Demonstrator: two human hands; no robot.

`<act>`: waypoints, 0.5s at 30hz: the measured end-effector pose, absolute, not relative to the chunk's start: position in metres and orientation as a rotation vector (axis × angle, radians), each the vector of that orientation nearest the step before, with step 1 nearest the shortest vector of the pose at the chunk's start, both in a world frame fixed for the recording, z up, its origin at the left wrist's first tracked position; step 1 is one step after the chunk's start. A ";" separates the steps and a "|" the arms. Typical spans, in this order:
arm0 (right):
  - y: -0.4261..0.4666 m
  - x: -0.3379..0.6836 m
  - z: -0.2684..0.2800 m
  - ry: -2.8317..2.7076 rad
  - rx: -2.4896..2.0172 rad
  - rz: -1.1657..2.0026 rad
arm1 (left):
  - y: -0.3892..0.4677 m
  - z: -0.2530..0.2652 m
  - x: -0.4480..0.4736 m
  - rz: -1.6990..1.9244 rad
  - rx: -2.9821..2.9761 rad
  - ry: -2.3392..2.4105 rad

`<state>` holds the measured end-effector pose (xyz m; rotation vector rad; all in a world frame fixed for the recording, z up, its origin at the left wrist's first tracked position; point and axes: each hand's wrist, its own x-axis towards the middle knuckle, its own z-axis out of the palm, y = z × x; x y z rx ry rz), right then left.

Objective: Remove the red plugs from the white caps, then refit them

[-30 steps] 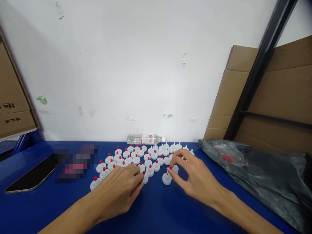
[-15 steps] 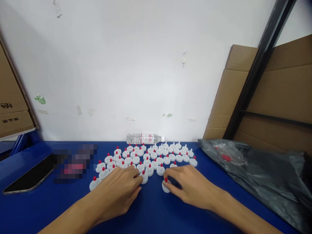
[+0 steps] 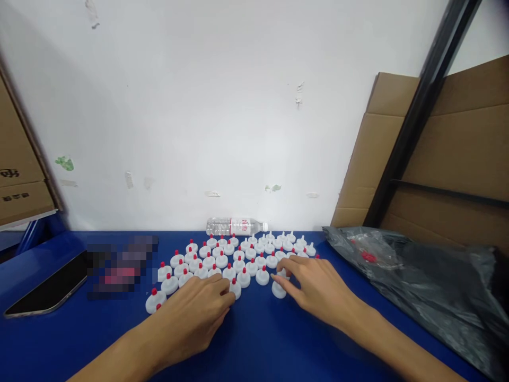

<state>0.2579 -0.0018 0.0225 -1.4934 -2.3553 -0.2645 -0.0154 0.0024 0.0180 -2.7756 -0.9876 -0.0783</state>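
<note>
Wall (image 3: 238, 106): rose white behind everything, with scraps of tape on it.
Table (image 3: 254, 345): was blue.
Cardboard (image 3: 465, 127): stood at the right.
Bag (image 3: 429, 286): lay grey and crumpled on the table's right side.
Right hand (image 3: 314, 281): was bent about the top of a near cap (image 3: 279, 291); whether it gripped could not be told.
Left hand (image 3: 202, 307): was curled at the cluster's front; its hold could not be told.
Phone (image 3: 50, 286): lay flat, far left.
Bottle (image 3: 236, 226): lay sideways by the wall.
Caps (image 3: 221, 261): stood clustered between phone and bag.
Red tips (image 3: 244, 270): topped most caps.
</note>
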 end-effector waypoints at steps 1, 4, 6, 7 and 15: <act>0.000 0.260 0.025 -2.309 -1.512 -0.267 | 0.002 0.018 -0.016 -0.077 -2.776 -0.975; 0.007 0.271 0.033 -2.138 -1.583 -0.351 | 0.001 0.019 -0.016 -0.099 -2.779 -0.954; 0.014 0.283 0.039 -2.026 -1.654 -0.431 | -0.002 0.022 -0.015 -0.133 -2.792 -0.946; 0.018 0.290 0.041 -1.982 -1.698 -0.451 | -0.003 0.024 -0.014 -0.156 -2.801 -0.946; 0.046 0.329 0.032 -1.954 -2.033 -0.132 | -0.005 0.021 -0.014 -0.261 -2.822 -0.953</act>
